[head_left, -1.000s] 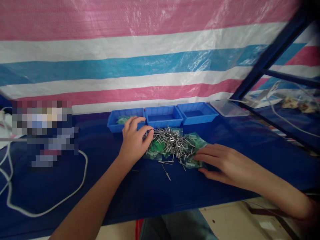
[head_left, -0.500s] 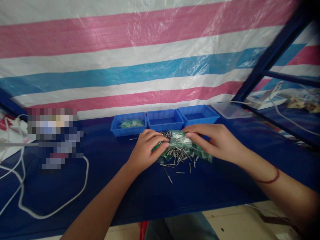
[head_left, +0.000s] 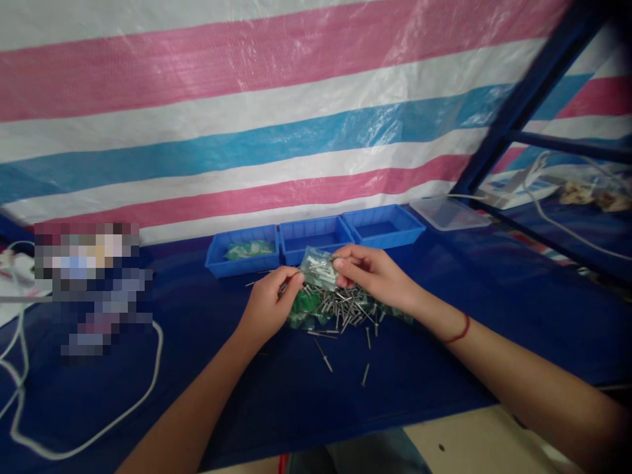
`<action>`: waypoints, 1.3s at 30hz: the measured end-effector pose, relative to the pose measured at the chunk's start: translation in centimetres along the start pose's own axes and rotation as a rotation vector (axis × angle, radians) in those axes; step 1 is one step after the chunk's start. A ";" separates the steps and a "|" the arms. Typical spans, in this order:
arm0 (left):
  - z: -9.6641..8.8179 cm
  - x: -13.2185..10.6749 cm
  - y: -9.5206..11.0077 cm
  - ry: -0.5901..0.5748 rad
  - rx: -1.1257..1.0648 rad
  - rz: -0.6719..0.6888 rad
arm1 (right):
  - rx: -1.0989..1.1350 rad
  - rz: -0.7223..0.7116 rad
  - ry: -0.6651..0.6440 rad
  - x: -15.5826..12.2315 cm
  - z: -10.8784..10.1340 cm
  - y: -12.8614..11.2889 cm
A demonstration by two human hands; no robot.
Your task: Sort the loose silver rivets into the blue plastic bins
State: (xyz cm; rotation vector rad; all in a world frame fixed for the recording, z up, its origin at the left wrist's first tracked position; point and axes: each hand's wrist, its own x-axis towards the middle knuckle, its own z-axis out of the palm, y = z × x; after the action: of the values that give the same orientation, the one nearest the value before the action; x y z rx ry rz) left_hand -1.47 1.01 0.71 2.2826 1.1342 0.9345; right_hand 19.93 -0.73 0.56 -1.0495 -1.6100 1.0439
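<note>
A small clear plastic bag (head_left: 318,266) with pale pieces inside is stretched between my two hands, above a heap of loose pop rivets (head_left: 345,306). My left hand (head_left: 269,303) pinches its lower left edge between thumb and fingers. On the other side, my right hand (head_left: 372,271) grips the bag's right edge, fingers curled behind. Green-tinted bags (head_left: 307,304) lie beneath and beside the rivets, partly hidden. Several single rivets are scattered toward me, one of them (head_left: 365,374) nearest the front.
Behind the heap stand three blue bins; the left bin (head_left: 237,268) holds similar bags, beside the middle bin (head_left: 316,243) and right bin (head_left: 388,230). A clear lid (head_left: 450,214) lies to the right. White cable (head_left: 157,355) loops across the left of the blue table (head_left: 207,382).
My left hand has closed on the bag's left edge, and the bag is now tilted up between both hands. Another loose rivet shows near the front. The view has shifted slightly.
</note>
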 end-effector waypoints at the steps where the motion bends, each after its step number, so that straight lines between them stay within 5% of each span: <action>1: 0.1 0.0 0.0 0.001 -0.004 -0.013 | 0.017 0.018 -0.012 0.0 0.0 0.1; 12: 0.3 -0.3 0.5 0.099 0.052 -0.030 | 0.097 0.007 0.098 -0.6 0.4 -0.7; 19: 0.6 -0.2 0.4 0.115 -0.210 -0.141 | 0.128 -0.064 0.127 -1.0 1.1 -1.4; 27: 0.8 -0.2 0.0 0.140 -0.175 -0.079 | 0.085 -0.097 0.124 -1.1 1.8 -0.6; 30: -0.4 0.5 -0.4 0.225 -0.085 -0.064 | 0.015 -0.113 0.115 -1.2 1.5 -0.7; 35: -4.8 1.6 -3.6 0.632 0.206 -0.170 | -0.027 -0.147 0.182 -1.3 1.0 -1.1; 36: -5.6 1.7 -4.6 0.641 0.308 -0.185 | -0.034 -0.154 0.187 -1.3 0.9 -1.1; 39: -6.8 1.6 -7.1 0.436 0.559 -0.244 | -0.157 -0.192 0.190 -1.2 0.2 -1.5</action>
State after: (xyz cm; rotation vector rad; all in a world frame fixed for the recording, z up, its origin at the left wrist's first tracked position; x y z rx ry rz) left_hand -9.46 6.96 1.56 2.3163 2.0289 1.1585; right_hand 19.75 -2.33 1.66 -1.0403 -1.6199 0.6783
